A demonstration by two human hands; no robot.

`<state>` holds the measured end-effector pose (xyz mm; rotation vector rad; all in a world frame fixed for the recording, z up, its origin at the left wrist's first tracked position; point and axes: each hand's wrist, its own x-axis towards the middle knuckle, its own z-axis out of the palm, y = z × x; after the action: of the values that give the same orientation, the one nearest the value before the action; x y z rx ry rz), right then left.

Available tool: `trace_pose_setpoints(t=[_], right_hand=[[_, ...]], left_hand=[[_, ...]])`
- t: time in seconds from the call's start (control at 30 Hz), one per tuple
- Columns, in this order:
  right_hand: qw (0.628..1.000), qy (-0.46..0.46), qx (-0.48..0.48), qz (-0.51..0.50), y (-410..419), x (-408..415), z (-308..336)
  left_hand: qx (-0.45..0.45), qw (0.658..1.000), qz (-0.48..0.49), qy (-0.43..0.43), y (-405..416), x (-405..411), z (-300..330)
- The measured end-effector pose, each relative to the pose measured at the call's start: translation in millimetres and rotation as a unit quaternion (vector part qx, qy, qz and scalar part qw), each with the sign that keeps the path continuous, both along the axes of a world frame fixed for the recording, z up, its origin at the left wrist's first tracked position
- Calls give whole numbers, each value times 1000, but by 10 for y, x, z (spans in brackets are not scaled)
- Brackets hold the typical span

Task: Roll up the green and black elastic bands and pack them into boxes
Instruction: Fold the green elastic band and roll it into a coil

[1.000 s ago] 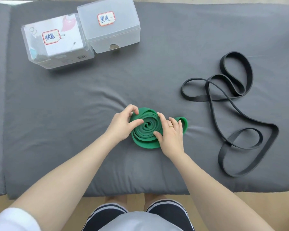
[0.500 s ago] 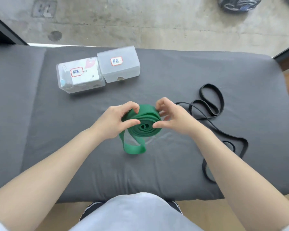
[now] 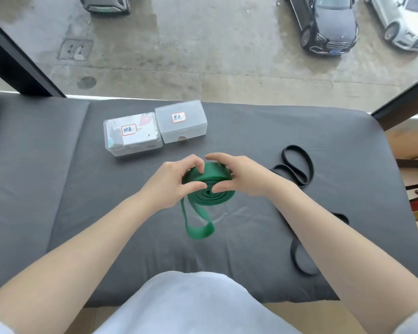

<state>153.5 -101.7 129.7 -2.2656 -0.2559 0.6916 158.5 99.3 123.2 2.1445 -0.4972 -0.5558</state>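
Nearest the camera, a pale light-blue shirt front (image 3: 191, 307) fills the bottom of the view, and two bare forearms reach forward over a dark grey padded worktop (image 3: 106, 237). A loose loop of the flat green elastic band (image 3: 208, 179) hangs below the hands, its lower end just above or on the grey cover; which of the two cannot be told. Above it, the rest of that band is wound into a flat spiral coil held off the surface. The left hand (image 3: 171, 182) grips the coil's left side, thumb under and fingers curled over its top edge. The right hand (image 3: 237, 175) pinches the coil's right side, thumb at the near edge and fingers arched over the far edge.

To the right, the thin black elastic band (image 3: 299, 165) lies unrolled on the worktop in loose loops, partly hidden by the right forearm.

Farther back, two closed translucent plastic boxes stand side by side, touching or nearly so: the left translucent box with a printed card inside (image 3: 133, 135) and the right frosted box (image 3: 181, 125), each with a red-bordered handwritten label on its lid.

Beyond the worktop's far edge, wet grey pavement (image 3: 203, 44) shows below, with a black parked car (image 3: 328, 25) at upper right.
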Motion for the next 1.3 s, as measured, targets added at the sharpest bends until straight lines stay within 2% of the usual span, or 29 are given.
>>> trace_pose_setpoints(t=[0.1, 0.2, 0.27, 0.37, 0.47, 0.63, 0.73, 0.87, 0.9, 0.93, 1.03, 1.1, 1.13, 1.2, 1.3], right_hand=[[999, -26, -25, 8, 16, 54, 90], [995, -25, 73, -66, -18, 9, 102], [979, -10, 161, -122, -69, -22, 87], [941, -1, 280, -191, -116, -46, 97], [910, 18, 347, -225, -106, -70, 47], [841, 68, 450, -294, 5, -200, -181], [779, 107, 517, -338, 96, -315, -308], [718, 151, 573, -365, 260, -440, -423], [723, 163, 564, -364, 279, -446, -439], [753, 167, 526, -358, 284, -434, -419], [920, 92, 273, -267, 206, -327, -269], [975, 6, 135, -178, 237, -226, -102], [990, -28, 79, -115, 300, -179, -34], [998, -61, -28, 1, 470, -112, 43], [995, -48, -88, 29, 691, -80, 12]], left_hand=[[-10, 1000, 6, -11, -44, 27, 125], [-67, 995, 68, 42, -21, 61, 214], [-85, 990, 93, 68, 20, 66, 197], [-133, 975, 138, 112, 69, -17, 96], [-207, 951, 185, 137, 17, -105, 47], [-313, 912, 208, 164, -86, -198, 12], [-326, 908, 203, 166, -91, -258, -21], [-299, 925, 192, 132, -70, -261, -13], [-284, 934, 185, 116, -47, -243, 2], [-260, 945, 176, 96, -8, -215, 14], [-85, 990, 110, -18, 168, -120, 31], [3, 997, 32, -70, 273, -112, 35], [22, 996, 6, -82, 312, -129, 35], [33, 997, -10, -73, 386, -166, 25], [29, 999, 7, -34, 556, -181, -19]])
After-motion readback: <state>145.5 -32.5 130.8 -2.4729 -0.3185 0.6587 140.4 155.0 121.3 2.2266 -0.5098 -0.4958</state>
